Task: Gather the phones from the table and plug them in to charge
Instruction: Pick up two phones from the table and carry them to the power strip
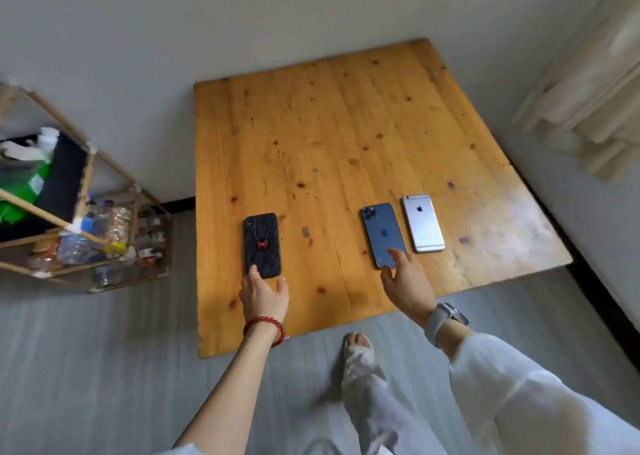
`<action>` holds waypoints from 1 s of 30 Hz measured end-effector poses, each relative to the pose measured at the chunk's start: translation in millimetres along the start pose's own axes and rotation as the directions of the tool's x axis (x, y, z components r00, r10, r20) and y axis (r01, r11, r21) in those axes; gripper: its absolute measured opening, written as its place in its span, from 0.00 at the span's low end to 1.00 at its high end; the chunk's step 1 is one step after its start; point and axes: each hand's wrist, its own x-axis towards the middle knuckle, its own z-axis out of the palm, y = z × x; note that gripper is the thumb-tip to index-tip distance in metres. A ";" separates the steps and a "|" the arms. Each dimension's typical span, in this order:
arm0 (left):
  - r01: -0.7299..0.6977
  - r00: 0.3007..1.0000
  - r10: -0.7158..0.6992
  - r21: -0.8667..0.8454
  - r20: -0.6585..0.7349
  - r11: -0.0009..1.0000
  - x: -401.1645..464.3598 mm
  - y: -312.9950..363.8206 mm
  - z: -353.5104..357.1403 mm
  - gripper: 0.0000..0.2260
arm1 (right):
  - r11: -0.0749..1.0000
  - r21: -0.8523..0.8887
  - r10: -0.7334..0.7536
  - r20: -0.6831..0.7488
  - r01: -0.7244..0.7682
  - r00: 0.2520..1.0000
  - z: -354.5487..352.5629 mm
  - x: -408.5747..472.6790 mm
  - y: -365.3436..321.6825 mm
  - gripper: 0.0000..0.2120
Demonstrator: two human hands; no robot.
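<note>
A wooden table carried three phones face down along its near side. The left hand, fingers relaxed and spread, reached the near end of the black phone. The right hand, likewise unclenched, overlapped the blue phone; the silver phone lay just beside it.

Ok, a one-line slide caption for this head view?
Both hands reach across a wooden table: left hand at the black phone, right hand at the blue phone, silver phone untouched.
</note>
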 end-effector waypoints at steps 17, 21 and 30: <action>0.250 0.967 -0.230 0.259 -0.107 0.933 112.9 4.7 27.8 0.42 | 0.928 -0.232 0.298 -0.003 -0.291 0.954 31.6 108.7 -4.2 0.48; 0.166 0.985 -0.156 0.134 -0.079 0.977 114.1 7.0 23.5 0.41 | 0.942 -0.150 0.296 -0.048 -0.300 0.954 37.2 105.0 -15.2 0.41; -0.186 0.965 0.155 0.138 0.212 0.973 105.7 8.4 4.9 0.20 | 0.906 0.194 0.395 -0.069 -0.376 0.916 51.9 42.4 -22.6 0.19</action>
